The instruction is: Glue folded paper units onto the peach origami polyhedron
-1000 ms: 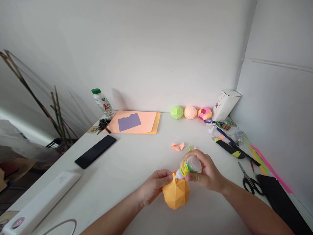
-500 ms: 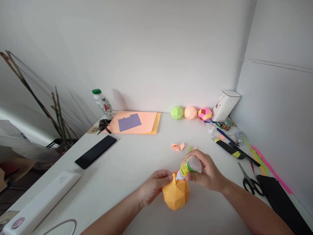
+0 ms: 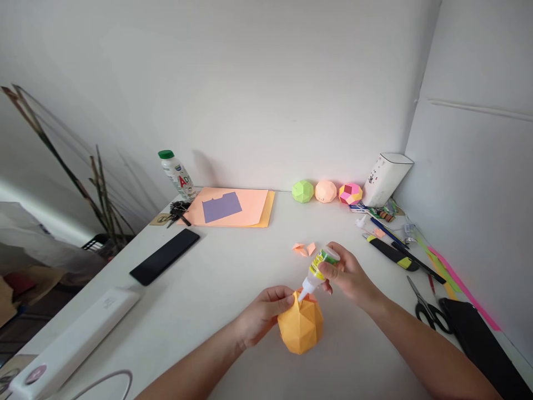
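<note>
Orange paper ball [image 3: 300,329] sits on the white tabletop [image 3: 225,278] directly in front of you, resting on its faceted underside. Your left hand [image 3: 264,314] has its grip closed on the ball's upper left side, thumb and fingertips pinching a raised flap at the top. Your right hand [image 3: 350,275] has its grip wrapped shut around a small glue bottle [image 3: 318,268] with a green-and-yellow label. The bottle is tilted so its white nozzle points down and left at the top of the ball, just beside your left fingertips; whether the tip touches the paper cannot be told from this view. Just beyond the bottle lie a few peach paper scraps [image 3: 303,248]. Against the back wall stand a green ball [image 3: 302,191], a peach ball [image 3: 325,190] and a pink-and-yellow ball [image 3: 350,193] in a row. A stack of sheets [image 3: 233,206] lies at the back left, a black phone [image 3: 165,256] nearer you on the left, and scissors [image 3: 427,308] to your right, well apart from the orange ball.
</note>
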A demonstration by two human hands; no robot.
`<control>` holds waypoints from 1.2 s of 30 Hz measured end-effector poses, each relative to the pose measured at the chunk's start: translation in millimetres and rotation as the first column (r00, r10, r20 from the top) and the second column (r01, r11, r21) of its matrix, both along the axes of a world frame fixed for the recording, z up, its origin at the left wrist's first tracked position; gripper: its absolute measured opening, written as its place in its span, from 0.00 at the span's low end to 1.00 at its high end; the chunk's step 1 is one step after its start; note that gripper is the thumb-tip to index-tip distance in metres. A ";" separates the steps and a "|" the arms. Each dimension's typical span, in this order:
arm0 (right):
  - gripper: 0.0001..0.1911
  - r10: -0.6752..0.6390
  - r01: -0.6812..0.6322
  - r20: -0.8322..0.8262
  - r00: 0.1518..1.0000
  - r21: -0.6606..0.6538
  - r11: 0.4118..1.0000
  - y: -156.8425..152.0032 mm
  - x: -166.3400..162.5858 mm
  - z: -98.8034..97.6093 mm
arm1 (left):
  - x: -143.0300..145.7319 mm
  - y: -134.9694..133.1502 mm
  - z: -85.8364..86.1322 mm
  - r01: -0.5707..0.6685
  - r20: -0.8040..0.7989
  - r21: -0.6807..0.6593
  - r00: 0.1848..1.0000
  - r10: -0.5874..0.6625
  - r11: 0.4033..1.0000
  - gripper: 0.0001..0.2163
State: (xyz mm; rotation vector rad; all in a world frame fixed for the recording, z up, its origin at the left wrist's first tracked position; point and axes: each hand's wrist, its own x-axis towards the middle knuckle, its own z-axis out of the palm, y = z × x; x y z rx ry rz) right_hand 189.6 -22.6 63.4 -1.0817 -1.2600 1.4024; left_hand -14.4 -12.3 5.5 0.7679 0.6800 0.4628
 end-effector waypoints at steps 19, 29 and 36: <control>0.15 -0.136 0.139 -0.152 0.979 0.010 0.990 3.4 1.1 5.4 | -3.0 3.8 -7.1 -0.002 0.044 0.003 0.999 0.002 1.000 0.11; 0.15 -0.221 0.171 -0.325 0.919 -0.176 0.969 19.1 6.1 1.4 | -5.5 5.8 -8.4 -0.016 0.086 0.014 0.996 0.015 1.000 0.10; 0.25 -0.261 0.158 -0.297 0.918 -0.328 0.931 29.5 16.1 -4.0 | -5.4 7.3 -5.6 -0.018 0.130 0.020 0.991 0.016 1.000 0.10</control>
